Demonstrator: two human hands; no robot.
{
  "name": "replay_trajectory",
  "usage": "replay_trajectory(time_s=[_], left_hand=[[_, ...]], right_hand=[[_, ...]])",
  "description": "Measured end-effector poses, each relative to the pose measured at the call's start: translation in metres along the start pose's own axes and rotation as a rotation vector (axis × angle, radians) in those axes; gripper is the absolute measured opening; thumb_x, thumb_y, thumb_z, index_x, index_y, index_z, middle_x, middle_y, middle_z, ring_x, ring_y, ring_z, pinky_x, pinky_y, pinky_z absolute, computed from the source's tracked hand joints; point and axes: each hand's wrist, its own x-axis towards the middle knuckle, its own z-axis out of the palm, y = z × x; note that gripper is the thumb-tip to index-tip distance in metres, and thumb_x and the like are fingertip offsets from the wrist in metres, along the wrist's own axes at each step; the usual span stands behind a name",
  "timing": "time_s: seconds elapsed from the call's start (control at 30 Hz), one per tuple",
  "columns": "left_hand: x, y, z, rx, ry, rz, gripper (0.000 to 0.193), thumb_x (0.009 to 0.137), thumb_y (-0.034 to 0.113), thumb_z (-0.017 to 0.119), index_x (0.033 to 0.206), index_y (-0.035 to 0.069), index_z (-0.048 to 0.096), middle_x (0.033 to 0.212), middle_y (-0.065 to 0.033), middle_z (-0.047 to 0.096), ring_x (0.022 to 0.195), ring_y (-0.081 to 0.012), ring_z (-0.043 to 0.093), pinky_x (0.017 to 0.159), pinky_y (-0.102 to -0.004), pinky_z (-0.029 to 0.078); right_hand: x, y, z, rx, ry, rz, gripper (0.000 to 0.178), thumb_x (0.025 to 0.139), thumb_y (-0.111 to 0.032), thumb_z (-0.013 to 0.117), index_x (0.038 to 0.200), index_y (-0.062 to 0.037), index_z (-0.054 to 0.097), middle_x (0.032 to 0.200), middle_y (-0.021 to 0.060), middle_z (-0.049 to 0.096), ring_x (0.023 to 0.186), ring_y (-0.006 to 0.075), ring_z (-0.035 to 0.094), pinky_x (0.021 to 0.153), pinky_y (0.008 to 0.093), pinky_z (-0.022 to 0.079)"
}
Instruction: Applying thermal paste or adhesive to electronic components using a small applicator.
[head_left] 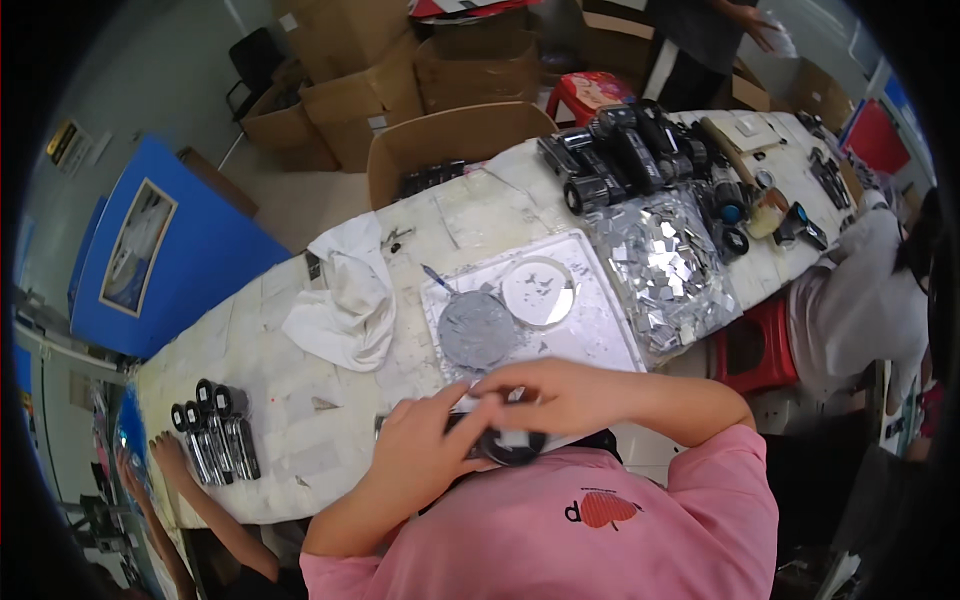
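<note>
At the near table edge, close to my body, my left hand (425, 435) is closed round a dark device with a round black head (512, 446). My right hand (535, 392) is bent over the same device with its fingers drawn together; what they pinch is hidden. Just beyond lies a white tray (610, 310) smeared with grey. It bears a round dish of grey paste (476, 330), a thin spatula (438, 278) at the dish's rim, and a round white lid (530, 287) with small flakes on it.
Right of the tray lies a clear bag of small shiny square pieces (665, 265), with a pile of black devices (620, 155) behind. A white cloth (350, 300) lies left. Several black-headed devices (220, 430) stand near another person's hands (165, 455). Cardboard boxes (470, 125) line the far side.
</note>
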Motion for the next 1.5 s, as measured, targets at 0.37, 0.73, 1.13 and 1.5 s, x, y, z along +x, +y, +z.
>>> replay_trajectory(time_s=[0.37,0.73,1.13,1.5], left_hand=[[-0.075,-0.048,0.067,0.222,0.043,-0.487,0.114,0.054,0.037,0.088,0.141,-0.010,0.032,0.094,-0.0150,0.059,0.083,-0.0311,0.054,0.070,-0.0412,0.041],[-0.072,-0.054,0.059,-0.103,0.178,-0.391,0.096,0.065,0.025,0.085,0.140,-0.008,0.034,0.127,-0.0280,0.050,0.114,-0.0461,0.048,0.098,-0.0489,0.040],[-0.062,-0.057,0.053,-0.188,0.182,-0.300,0.053,0.074,0.024,0.079,0.122,0.012,0.060,0.115,-0.0154,0.058,0.099,-0.0349,0.057,0.084,-0.0406,0.047],[-0.080,-0.052,0.066,-0.290,0.529,-0.344,0.023,0.072,0.005,0.077,0.092,0.004,0.064,0.100,-0.0143,0.063,0.091,-0.0322,0.060,0.077,-0.0380,0.050]], right_hand=[[-0.095,0.093,-0.110,-1.201,0.774,0.640,0.030,0.079,-0.028,0.070,0.090,-0.0003,0.073,0.099,0.0179,0.064,0.102,0.0352,0.058,0.086,0.0433,0.049],[-0.073,0.109,-0.118,-0.960,0.875,0.579,0.016,0.076,-0.013,0.064,0.078,0.0027,0.069,0.085,0.0260,0.066,0.089,0.0410,0.064,0.079,0.0474,0.051],[-0.031,0.046,-0.030,-0.501,0.836,-0.177,0.017,0.082,0.005,0.065,0.099,0.0009,0.066,0.089,0.0100,0.064,0.077,0.0180,0.062,0.069,0.0278,0.049],[0.079,0.024,0.059,-0.356,0.198,-0.268,0.011,0.084,-0.011,0.067,0.092,-0.0040,0.065,0.088,0.0119,0.064,0.077,0.0334,0.062,0.067,0.0403,0.049]])
